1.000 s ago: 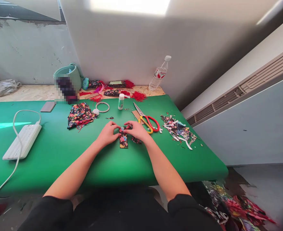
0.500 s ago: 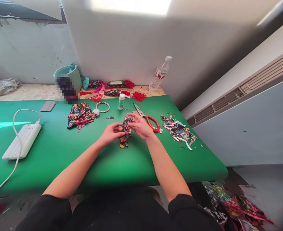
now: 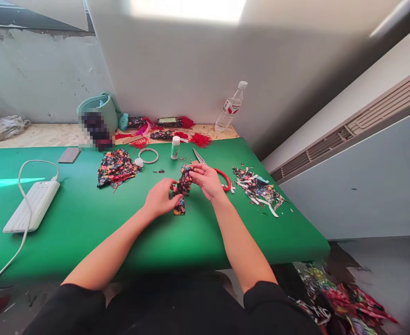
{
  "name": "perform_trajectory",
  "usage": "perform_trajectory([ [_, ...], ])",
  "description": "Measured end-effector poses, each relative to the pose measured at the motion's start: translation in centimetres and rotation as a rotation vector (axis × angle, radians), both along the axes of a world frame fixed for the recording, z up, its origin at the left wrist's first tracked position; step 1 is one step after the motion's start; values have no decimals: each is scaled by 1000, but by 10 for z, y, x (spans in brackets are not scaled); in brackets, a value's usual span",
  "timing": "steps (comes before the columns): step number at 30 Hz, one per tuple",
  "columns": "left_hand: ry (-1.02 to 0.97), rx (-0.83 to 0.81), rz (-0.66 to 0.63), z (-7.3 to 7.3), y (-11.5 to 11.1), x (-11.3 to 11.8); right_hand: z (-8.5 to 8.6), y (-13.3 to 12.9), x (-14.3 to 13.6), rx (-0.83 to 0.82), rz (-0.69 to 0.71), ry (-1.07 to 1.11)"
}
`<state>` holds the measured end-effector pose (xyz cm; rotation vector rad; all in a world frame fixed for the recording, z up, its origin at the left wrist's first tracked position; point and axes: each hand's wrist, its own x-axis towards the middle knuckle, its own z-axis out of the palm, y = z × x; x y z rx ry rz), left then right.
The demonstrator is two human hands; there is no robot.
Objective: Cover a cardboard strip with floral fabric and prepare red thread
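Floral fabric strip (image 3: 184, 183) is sitting mid-table between our hands, over green tabletop (image 3: 205, 237); can't tell if one piece or two. We're pinching its upper end with right hand (image 3: 206, 180). Left hand (image 3: 160, 197) is touching its left edge; can't tell if gripping. Scissors (image 3: 199, 157) are lying just beyond right hand, partly hidden. White-capped tube (image 3: 175, 148) is standing behind. Scrap pile (image 3: 259, 190) is lying right.

Seeing black with pinkish flowers on raised cloth strip (image 3: 184, 182); black with blue, pink, yellow floral on lower strip (image 3: 179, 208). Mixed floral on cloth pile (image 3: 117, 165). Solid green on tabletop (image 3: 156, 244), red on scissors handle (image 3: 227, 177), white on power strip (image 3: 33, 204).
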<state>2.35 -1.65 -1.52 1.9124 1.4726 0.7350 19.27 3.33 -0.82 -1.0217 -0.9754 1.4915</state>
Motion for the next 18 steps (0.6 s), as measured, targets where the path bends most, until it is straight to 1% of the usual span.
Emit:
perform_trajectory([
  [1,132,85,-20,0,-4,4,0,1,1,-4,-15,10],
  [3,309,130,-69,-2,-12,11,2,1,3,-22,-36,25],
  [5,441,158,-104,-3,-17,18,3,1,5,-33,-48,35],
  [7,521,182,-114,-3,-19,21,5,1,5,-23,-50,43],
  [9,553,179,-99,-2,-19,22,7,0,6,-9,-41,46],
  [14,583,142,-4,3,-20,22,8,-1,6,-20,-34,35],
  [16,534,134,12,3,-19,19,8,0,6,-31,-44,47],
  [18,402,121,32,1,-14,14,8,0,6,-38,-55,62],
])
